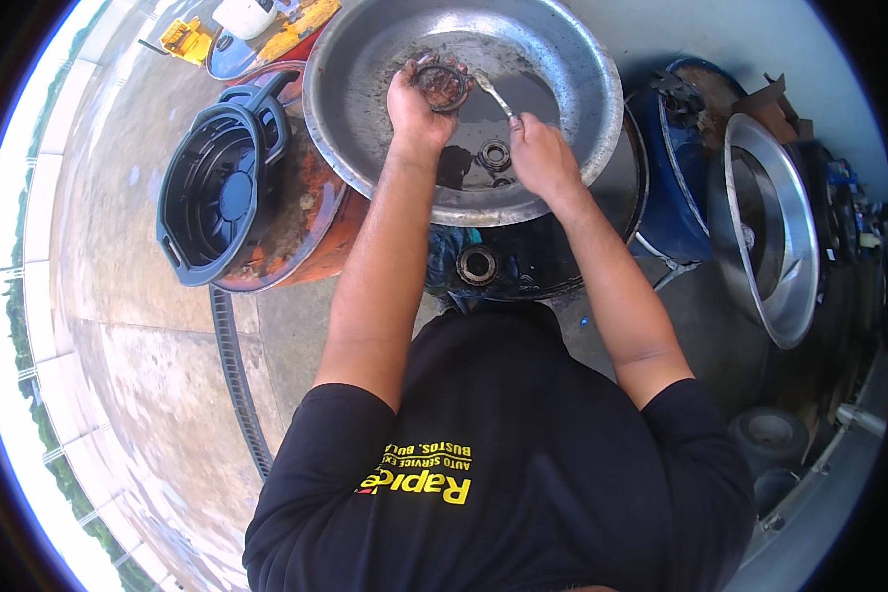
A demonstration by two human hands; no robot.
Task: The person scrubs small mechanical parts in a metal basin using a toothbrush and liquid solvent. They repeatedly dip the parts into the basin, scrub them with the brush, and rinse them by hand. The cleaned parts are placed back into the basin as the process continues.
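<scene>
Over a wide metal basin [587, 94], my left hand [419, 111] is closed around a greasy, ring-shaped bearing [442, 87] smeared with reddish-brown grease. My right hand [545, 156] grips the handle of a small, slim brush [496, 97]. The brush's pale tip points at the bearing's right side, close to my left fingertips; whether it touches cannot be made out. Below the hands, another ring-shaped bearing [494, 155] lies in the basin's dark liquid. A dark round part [478, 264] with a hole sits outside the basin, near my body, by some blue plastic.
Left of the basin, a black drain pan [207, 197] rests on a rusty orange drum [311, 232]. A blue drum [676, 148] stands at the right, with a second metal basin [799, 237] tilted beside it. A white container [245, 17] is at the far left.
</scene>
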